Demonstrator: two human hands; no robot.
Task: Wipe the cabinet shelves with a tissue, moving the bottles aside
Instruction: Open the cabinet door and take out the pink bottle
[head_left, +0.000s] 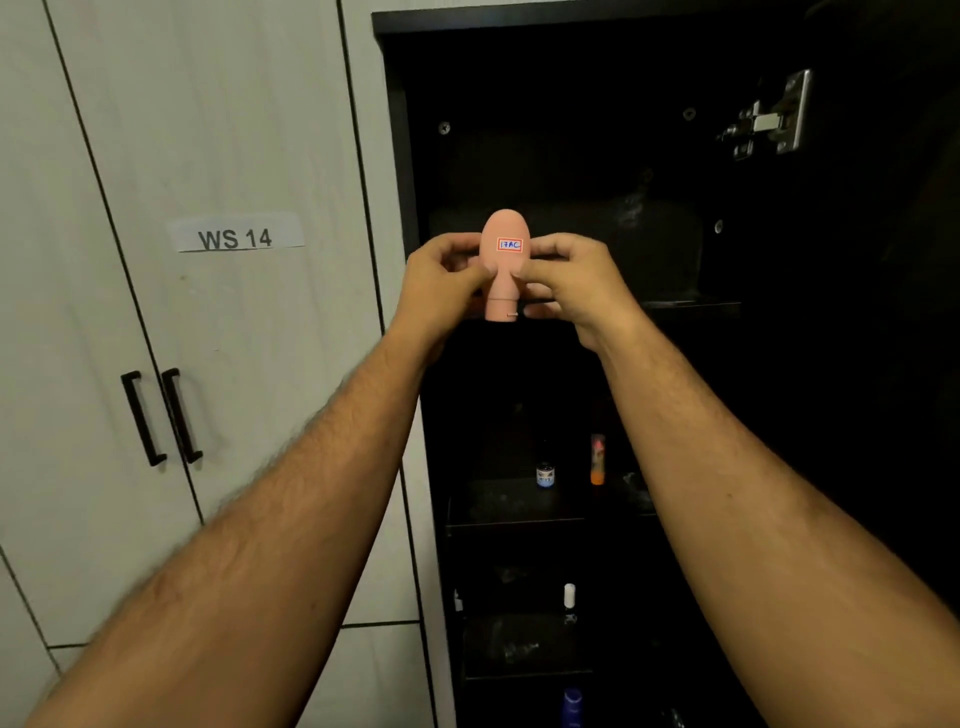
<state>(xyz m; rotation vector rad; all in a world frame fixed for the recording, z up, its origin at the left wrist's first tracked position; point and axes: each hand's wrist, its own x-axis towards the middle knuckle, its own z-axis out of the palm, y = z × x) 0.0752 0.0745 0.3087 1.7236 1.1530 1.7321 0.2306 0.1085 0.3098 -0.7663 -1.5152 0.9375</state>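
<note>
Both arms reach forward and up, wrists close together. The left hand (445, 278) and right hand (574, 280) pinch a pink bottle (503, 265) between curled fingers and thumbs, one on each side, holding it cap-down in front of the dark cabinet's (400, 156) upper shelf (691, 306). A small red-bordered label (509, 245) faces the camera. On the shelf below stand a small blue bottle (545, 470) and an orange tube (598, 460), though the dim interior makes them hard to read.
</note>
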